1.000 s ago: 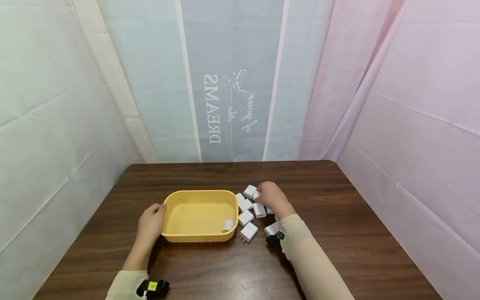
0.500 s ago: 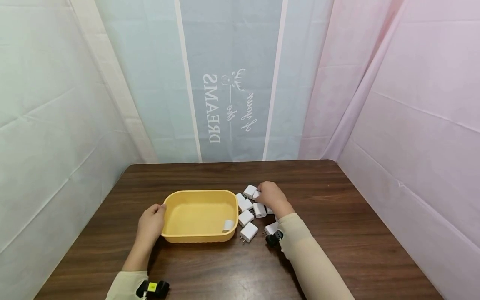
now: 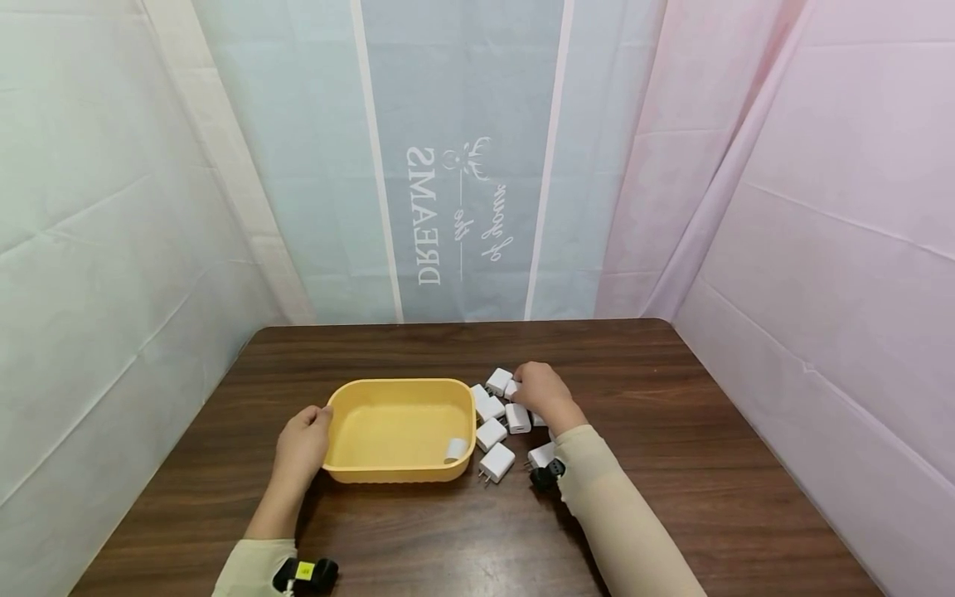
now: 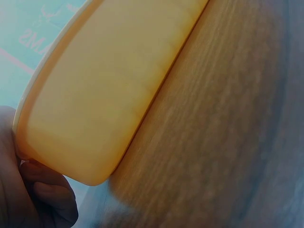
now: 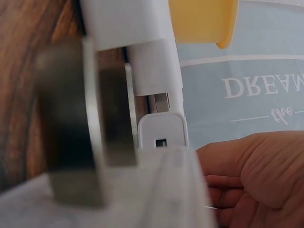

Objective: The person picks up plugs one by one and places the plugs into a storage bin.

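My left hand (image 3: pixel 302 445) grips the left rim of a yellow plastic basin (image 3: pixel 395 474), thumb over the edge; in the left wrist view its curled fingers (image 4: pixel 52 194) lie against the outer wall. One white charger plug (image 3: pixel 456 450) lies in the basin's near right corner. Right of the basin, my right hand (image 3: pixel 548 395) reaches down among several white charger plugs (image 3: pixel 496 463) and pinches one small white charger (image 3: pixel 511 390) at the far side of the group. In the right wrist view, a near charger with metal prongs (image 5: pixel 71 128) partly hides that hand's fingers.
The dark wooden table (image 3: pixel 418 539) carries everything. Another charger (image 3: pixel 540 455) lies beside the right wrist's black camera (image 3: pixel 547 475). Pale curtains stand at the sides, and a printed blue-grey curtain (image 3: pixel 462 99) hangs behind the table's far edge.
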A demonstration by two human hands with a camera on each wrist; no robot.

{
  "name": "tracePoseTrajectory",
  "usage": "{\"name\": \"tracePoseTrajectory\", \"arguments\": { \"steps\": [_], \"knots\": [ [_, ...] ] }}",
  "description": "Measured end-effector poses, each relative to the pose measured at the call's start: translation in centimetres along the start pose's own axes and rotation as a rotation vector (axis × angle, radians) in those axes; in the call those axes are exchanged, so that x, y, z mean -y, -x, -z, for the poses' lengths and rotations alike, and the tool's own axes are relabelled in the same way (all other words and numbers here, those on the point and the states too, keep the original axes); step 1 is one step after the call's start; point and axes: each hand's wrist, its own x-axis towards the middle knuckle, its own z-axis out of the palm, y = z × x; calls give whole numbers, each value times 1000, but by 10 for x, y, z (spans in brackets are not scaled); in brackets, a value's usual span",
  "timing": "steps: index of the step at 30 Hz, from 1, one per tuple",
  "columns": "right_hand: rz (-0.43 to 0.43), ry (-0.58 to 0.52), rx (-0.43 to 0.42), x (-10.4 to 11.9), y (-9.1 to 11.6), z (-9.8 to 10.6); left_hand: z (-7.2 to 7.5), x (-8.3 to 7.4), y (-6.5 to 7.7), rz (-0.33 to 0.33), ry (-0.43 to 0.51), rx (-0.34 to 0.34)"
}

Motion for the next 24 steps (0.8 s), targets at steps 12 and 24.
{"name": "tracePoseTrajectory", "arguments": {
  "steps": [12,24],
  "knots": [
    [3,34,-12,-5,-2,0,1,-1,1,5,-7,-4],
    [23,11,-25,-4,-1,12,3,-4,3,2,-4,-3]
  ]
}}
